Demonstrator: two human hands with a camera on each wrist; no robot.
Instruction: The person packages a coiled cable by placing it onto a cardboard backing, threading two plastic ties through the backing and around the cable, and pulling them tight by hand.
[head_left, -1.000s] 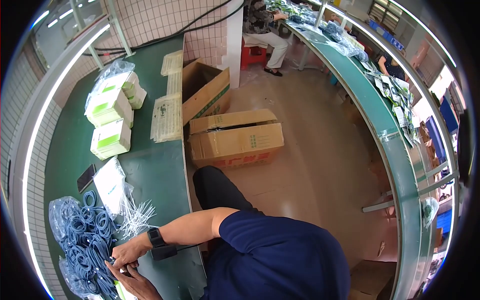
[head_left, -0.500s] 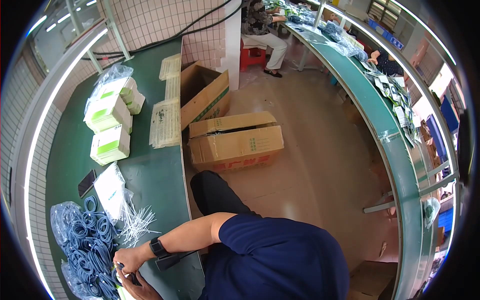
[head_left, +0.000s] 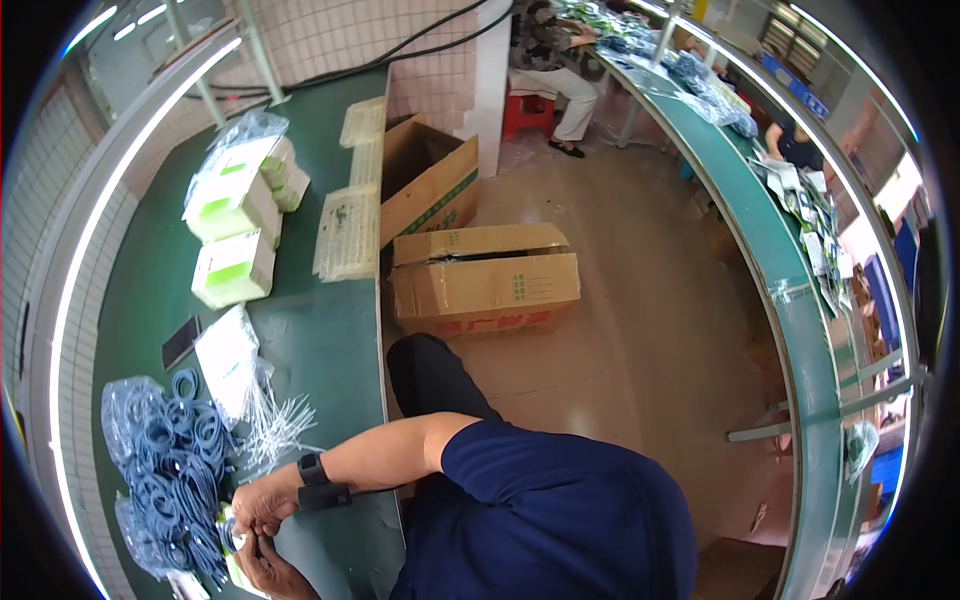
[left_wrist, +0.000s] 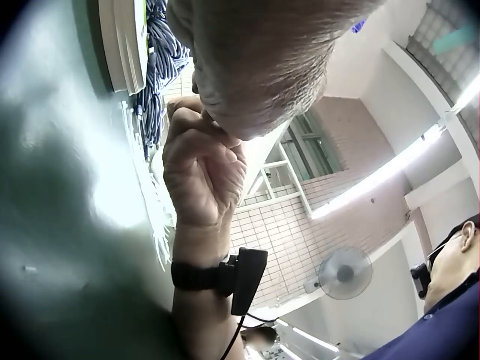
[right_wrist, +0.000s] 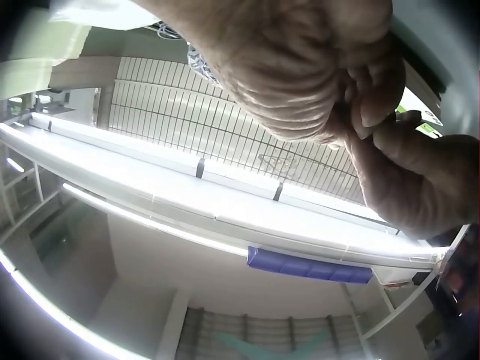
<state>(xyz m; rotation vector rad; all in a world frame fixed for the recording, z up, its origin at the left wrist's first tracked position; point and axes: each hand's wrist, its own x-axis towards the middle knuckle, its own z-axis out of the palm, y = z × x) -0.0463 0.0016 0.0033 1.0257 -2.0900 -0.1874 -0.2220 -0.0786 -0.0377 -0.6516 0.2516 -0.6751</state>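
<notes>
A small coil of blue cord [head_left: 229,534] is at the fingertips of both hands, low in the head view, over the bench [head_left: 325,340] and just beside the large cord pile. The right hand [head_left: 264,502] has its fingers curled and pinches the coil; a black band [head_left: 312,468] circles its wrist. The left hand [head_left: 275,572] meets it from below in the head view, thumb and fingers closed on the same spot. The fingers hide much of the grip in both wrist views.

Under and beside the hands lie green-and-white cards [head_left: 238,575], partly covered. The cord pile [head_left: 175,470], many blue coils, lies between the hands and the bench's far edge, with a clear plastic bag [head_left: 127,405] against it. White ties [head_left: 280,430] fan out from a white bag [head_left: 226,365] toward the bench's near edge. A dark phone [head_left: 180,343] lies beside that bag, on its far side.

Farther along the bench stand green-and-white card stacks [head_left: 235,268], with taped sheets [head_left: 347,235] along the near edge. On the floor beside that edge are a closed-up carton [head_left: 488,290] and a tilted open carton [head_left: 435,190]. Beyond, a person [head_left: 550,80] sits on a red stool [head_left: 527,115] at another bench [head_left: 735,190].
</notes>
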